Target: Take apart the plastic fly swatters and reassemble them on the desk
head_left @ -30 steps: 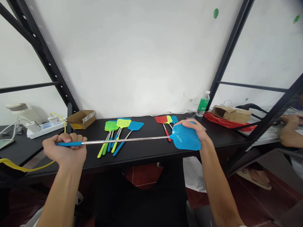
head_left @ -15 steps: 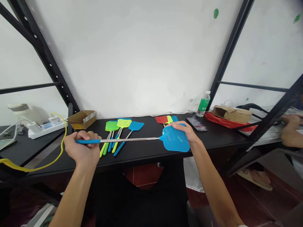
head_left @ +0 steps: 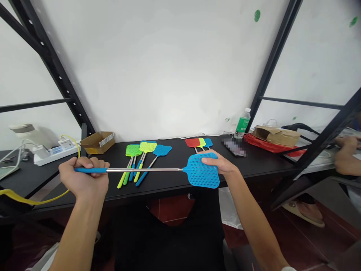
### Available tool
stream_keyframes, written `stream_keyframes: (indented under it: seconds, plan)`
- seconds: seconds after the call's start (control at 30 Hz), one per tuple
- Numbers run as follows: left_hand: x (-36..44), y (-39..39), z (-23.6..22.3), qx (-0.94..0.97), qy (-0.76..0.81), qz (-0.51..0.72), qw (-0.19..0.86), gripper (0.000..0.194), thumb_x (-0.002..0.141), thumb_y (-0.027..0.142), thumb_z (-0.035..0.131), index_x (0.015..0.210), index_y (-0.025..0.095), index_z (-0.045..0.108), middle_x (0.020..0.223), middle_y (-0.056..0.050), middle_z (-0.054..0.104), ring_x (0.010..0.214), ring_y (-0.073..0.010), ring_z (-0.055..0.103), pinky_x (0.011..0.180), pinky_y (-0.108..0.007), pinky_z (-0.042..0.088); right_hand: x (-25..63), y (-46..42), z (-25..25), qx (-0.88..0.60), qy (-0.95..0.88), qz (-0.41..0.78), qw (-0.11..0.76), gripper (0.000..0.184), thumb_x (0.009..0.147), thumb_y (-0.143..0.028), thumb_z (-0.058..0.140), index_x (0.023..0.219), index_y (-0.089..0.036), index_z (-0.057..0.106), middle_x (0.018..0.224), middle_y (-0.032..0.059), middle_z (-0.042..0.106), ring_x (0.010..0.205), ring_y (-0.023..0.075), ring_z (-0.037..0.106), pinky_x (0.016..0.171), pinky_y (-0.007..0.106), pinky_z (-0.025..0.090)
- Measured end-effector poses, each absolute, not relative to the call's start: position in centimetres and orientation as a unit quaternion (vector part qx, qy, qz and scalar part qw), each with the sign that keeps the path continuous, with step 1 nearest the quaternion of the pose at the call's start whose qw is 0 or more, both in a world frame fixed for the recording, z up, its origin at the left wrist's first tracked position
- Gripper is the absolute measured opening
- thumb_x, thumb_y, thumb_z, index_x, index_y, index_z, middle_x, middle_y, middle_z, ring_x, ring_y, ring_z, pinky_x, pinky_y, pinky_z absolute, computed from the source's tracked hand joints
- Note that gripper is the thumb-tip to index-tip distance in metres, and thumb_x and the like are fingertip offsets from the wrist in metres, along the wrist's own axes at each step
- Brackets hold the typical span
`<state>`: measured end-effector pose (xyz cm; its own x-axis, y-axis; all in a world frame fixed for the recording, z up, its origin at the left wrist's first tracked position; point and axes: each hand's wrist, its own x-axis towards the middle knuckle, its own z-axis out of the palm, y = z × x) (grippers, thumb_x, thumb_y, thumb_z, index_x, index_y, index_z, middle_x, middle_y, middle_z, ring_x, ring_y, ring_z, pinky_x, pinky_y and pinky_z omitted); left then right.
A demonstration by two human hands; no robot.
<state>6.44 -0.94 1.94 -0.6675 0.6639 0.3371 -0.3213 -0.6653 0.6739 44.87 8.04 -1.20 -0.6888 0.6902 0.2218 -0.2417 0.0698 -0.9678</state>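
Observation:
A blue fly swatter [head_left: 203, 171] with a metal rod is stretched level between my two hands, above the front of the black table [head_left: 172, 184]. My left hand [head_left: 84, 176] is closed round its blue handle. The perforated head is pinched in my right hand [head_left: 218, 162], thumb on the near face and fingers behind, mostly hidden. Beyond the rod lie several fly swatters [head_left: 148, 147] in green, yellow and blue, fanned with handles toward me. Farther right, a red fly swatter [head_left: 192, 142] lies beside a yellow one and a blue one, their handles hidden.
An open cardboard box [head_left: 97, 142] and a white power strip [head_left: 56, 151] stand at left, with a yellow cable [head_left: 53, 199] curving in front. To the right are a phone [head_left: 234, 146], a water bottle [head_left: 242, 123] and a torn carton [head_left: 276, 135]. Another person's arm [head_left: 345, 156] shows far right.
Both hands have shifted left with the fly swatter, my left hand farther. Its head sits slightly lower, and the metal rod looks longer between handle and head.

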Motion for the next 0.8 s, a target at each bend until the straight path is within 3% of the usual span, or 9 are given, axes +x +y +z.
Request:
stream_keyframes:
  seconds: [0.07,0.4,0.8]
  plan:
    - [7.0,-0.9,1.9,0.291,0.289,0.862,0.297,0.033,0.074,0.031,0.042,0.043,0.020,0.038,0.035,0.003,0.022,0.034,-0.0100,0.019,0.043,-0.030,0.019,44.7,7.9,-1.2,-0.179,-0.627,0.669,0.358,0.036,0.074,-0.037,0.082,0.100,-0.014,0.074,0.083,0.0062,0.073,0.071,0.0168,0.069,0.065,0.026,0.056]
    - [8.2,-1.2,2.2,0.299,0.251,0.877,0.280,0.030,0.071,0.031,0.042,0.044,0.020,0.037,0.034,0.003,0.020,0.033,-0.0095,0.017,0.044,-0.032,0.014,44.0,6.6,-0.5,-0.212,-0.552,0.680,0.435,0.030,0.069,-0.031,0.083,0.094,-0.016,0.075,0.073,0.0020,0.070,0.062,0.0148,0.065,0.059,0.026,0.054]
    - [9.0,-1.5,2.4,0.302,0.236,0.890,0.246,0.028,0.067,0.032,0.045,0.044,0.020,0.035,0.036,0.005,0.017,0.033,-0.0092,0.016,0.045,-0.032,0.014,43.6,6.9,-0.5,-0.239,-0.567,0.660,0.431,0.028,0.067,-0.031,0.084,0.091,-0.017,0.077,0.078,0.0041,0.074,0.066,0.0184,0.069,0.062,0.029,0.055]
